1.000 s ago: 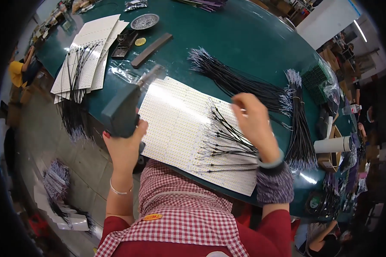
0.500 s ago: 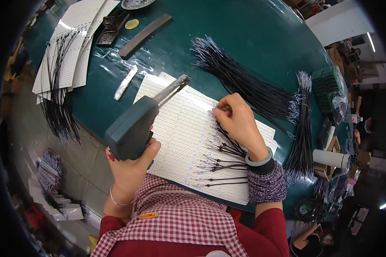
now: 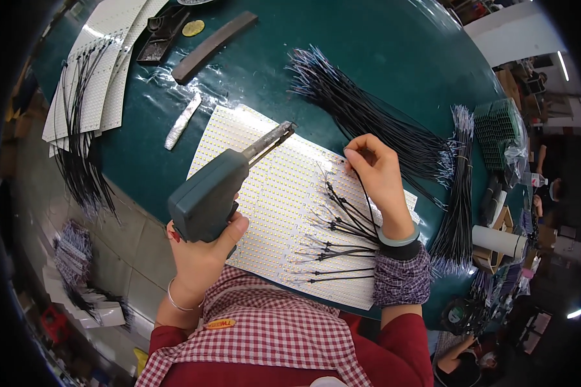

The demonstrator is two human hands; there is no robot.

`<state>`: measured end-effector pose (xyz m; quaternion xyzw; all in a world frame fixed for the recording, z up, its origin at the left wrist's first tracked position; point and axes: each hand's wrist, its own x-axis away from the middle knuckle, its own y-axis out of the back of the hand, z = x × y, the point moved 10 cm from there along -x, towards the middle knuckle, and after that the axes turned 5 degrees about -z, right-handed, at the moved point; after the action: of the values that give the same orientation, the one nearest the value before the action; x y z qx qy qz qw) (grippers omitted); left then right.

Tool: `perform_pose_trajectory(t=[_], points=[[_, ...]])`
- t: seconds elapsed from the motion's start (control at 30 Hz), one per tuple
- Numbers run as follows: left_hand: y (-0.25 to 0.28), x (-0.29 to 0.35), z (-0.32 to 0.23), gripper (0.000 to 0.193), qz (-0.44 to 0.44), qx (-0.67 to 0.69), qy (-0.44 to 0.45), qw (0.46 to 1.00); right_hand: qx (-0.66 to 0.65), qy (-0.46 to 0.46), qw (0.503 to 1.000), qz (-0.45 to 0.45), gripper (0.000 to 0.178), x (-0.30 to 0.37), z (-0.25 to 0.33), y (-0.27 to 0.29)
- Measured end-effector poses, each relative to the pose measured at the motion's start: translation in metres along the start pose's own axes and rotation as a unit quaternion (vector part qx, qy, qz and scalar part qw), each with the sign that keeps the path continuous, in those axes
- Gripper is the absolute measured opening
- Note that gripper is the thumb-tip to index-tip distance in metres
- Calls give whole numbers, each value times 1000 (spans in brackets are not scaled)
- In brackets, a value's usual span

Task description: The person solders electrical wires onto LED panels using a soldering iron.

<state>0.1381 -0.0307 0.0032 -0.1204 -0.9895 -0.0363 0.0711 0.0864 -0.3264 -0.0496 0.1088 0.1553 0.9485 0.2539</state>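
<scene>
Deep green surface (image 3: 265, 77), glossy, puckered with bright glints toward upper left. Carries, just beyond the checked apron (image 3: 271, 332), a broad white panel (image 3: 265, 180), thin and flat, ruled with rows of tiny yellowish squares, laid over another sheet (image 3: 411, 203) with only an edge showing at right. Farther off at upper left, stacked white panels (image 3: 103, 84), overlapping, with black strands (image 3: 77, 173) trailing over the edge. Past the panel's upper right side, a thick wire bundle (image 3: 368, 113), sleek and black, fraying into pale bluish ends, slanting toward a second bundle (image 3: 459, 187), upright and tied. Over the panel, wrapped at the handle by the left grip (image 3: 203, 255), a dark pistol-shaped tool (image 3: 206, 193): blocky matte body, scuffed metal barrel, long axis rising from lower left to upper right. Tip left of the right grip (image 3: 381, 177) and a little farther from the apron; cannot tell how high above the panel. Right grip nearer to the wires, thumb and forefinger pinched on one slim black wire (image 3: 366, 193) near the panel's upper edge, tail running back toward the wrist. Up left, a dull grey-brown bar (image 3: 214, 48). Across the panel's right part, fanned short wires (image 3: 352, 226), knotted near splayed pale tips. Last, a crumpled white strip (image 3: 183, 121) and a small, speckled yellow disc (image 3: 193, 28).
</scene>
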Motion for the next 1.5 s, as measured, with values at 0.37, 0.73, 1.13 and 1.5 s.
perform_pose_trajectory(t=[0.37, 0.73, 1.13, 1.5], points=[[-6, 1, 15, 36, 3, 15, 60, 998, 72, 6, 997, 5, 4, -3, -2, -1], [-15, 2, 20, 38, 37, -1, 73, 997, 132, 23, 991, 18, 10, 5, 13, -7], [-20, 6, 31, 40, 60, 4, 106, 993, 132, 56, 989, 19, 9, 8, 15, -13], [-22, 8, 35, 46, 68, -5, 107, 992, 158, 106, 981, 36, 9, 9, 28, -15]])
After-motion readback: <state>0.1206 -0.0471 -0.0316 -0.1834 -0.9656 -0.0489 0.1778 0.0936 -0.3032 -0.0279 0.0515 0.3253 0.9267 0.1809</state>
